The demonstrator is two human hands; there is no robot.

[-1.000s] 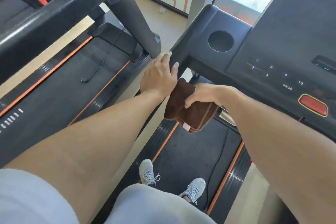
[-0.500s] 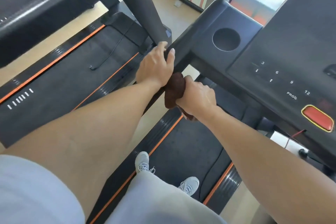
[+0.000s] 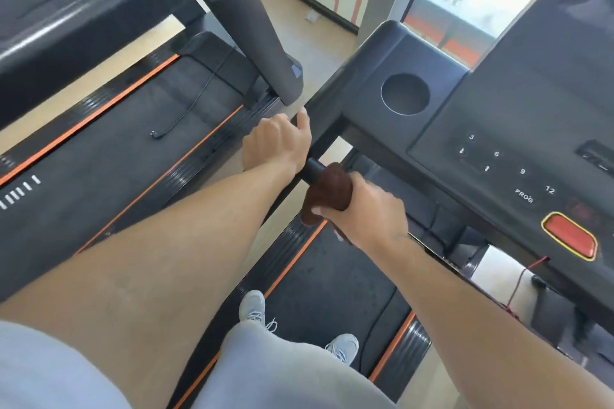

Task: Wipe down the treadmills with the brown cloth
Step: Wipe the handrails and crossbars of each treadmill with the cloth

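We're gripping the brown cloth with right hand fingers wrapped round the handrail; left hand is clasping the rail just ahead. Console, deck and neighbouring treadmill likely are still waiting.

Brown cloth: soft, matt, fuzzy pile. Handrail: smooth black, slight sheen. Console: matt black plastic. Stop button: glossy red. Belt: dull, fine-textured rubber. Side rails: ribbed, glossy.

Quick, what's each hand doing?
Left hand: grips the handrail.
Right hand: grips the brown cloth around the handrail's end.
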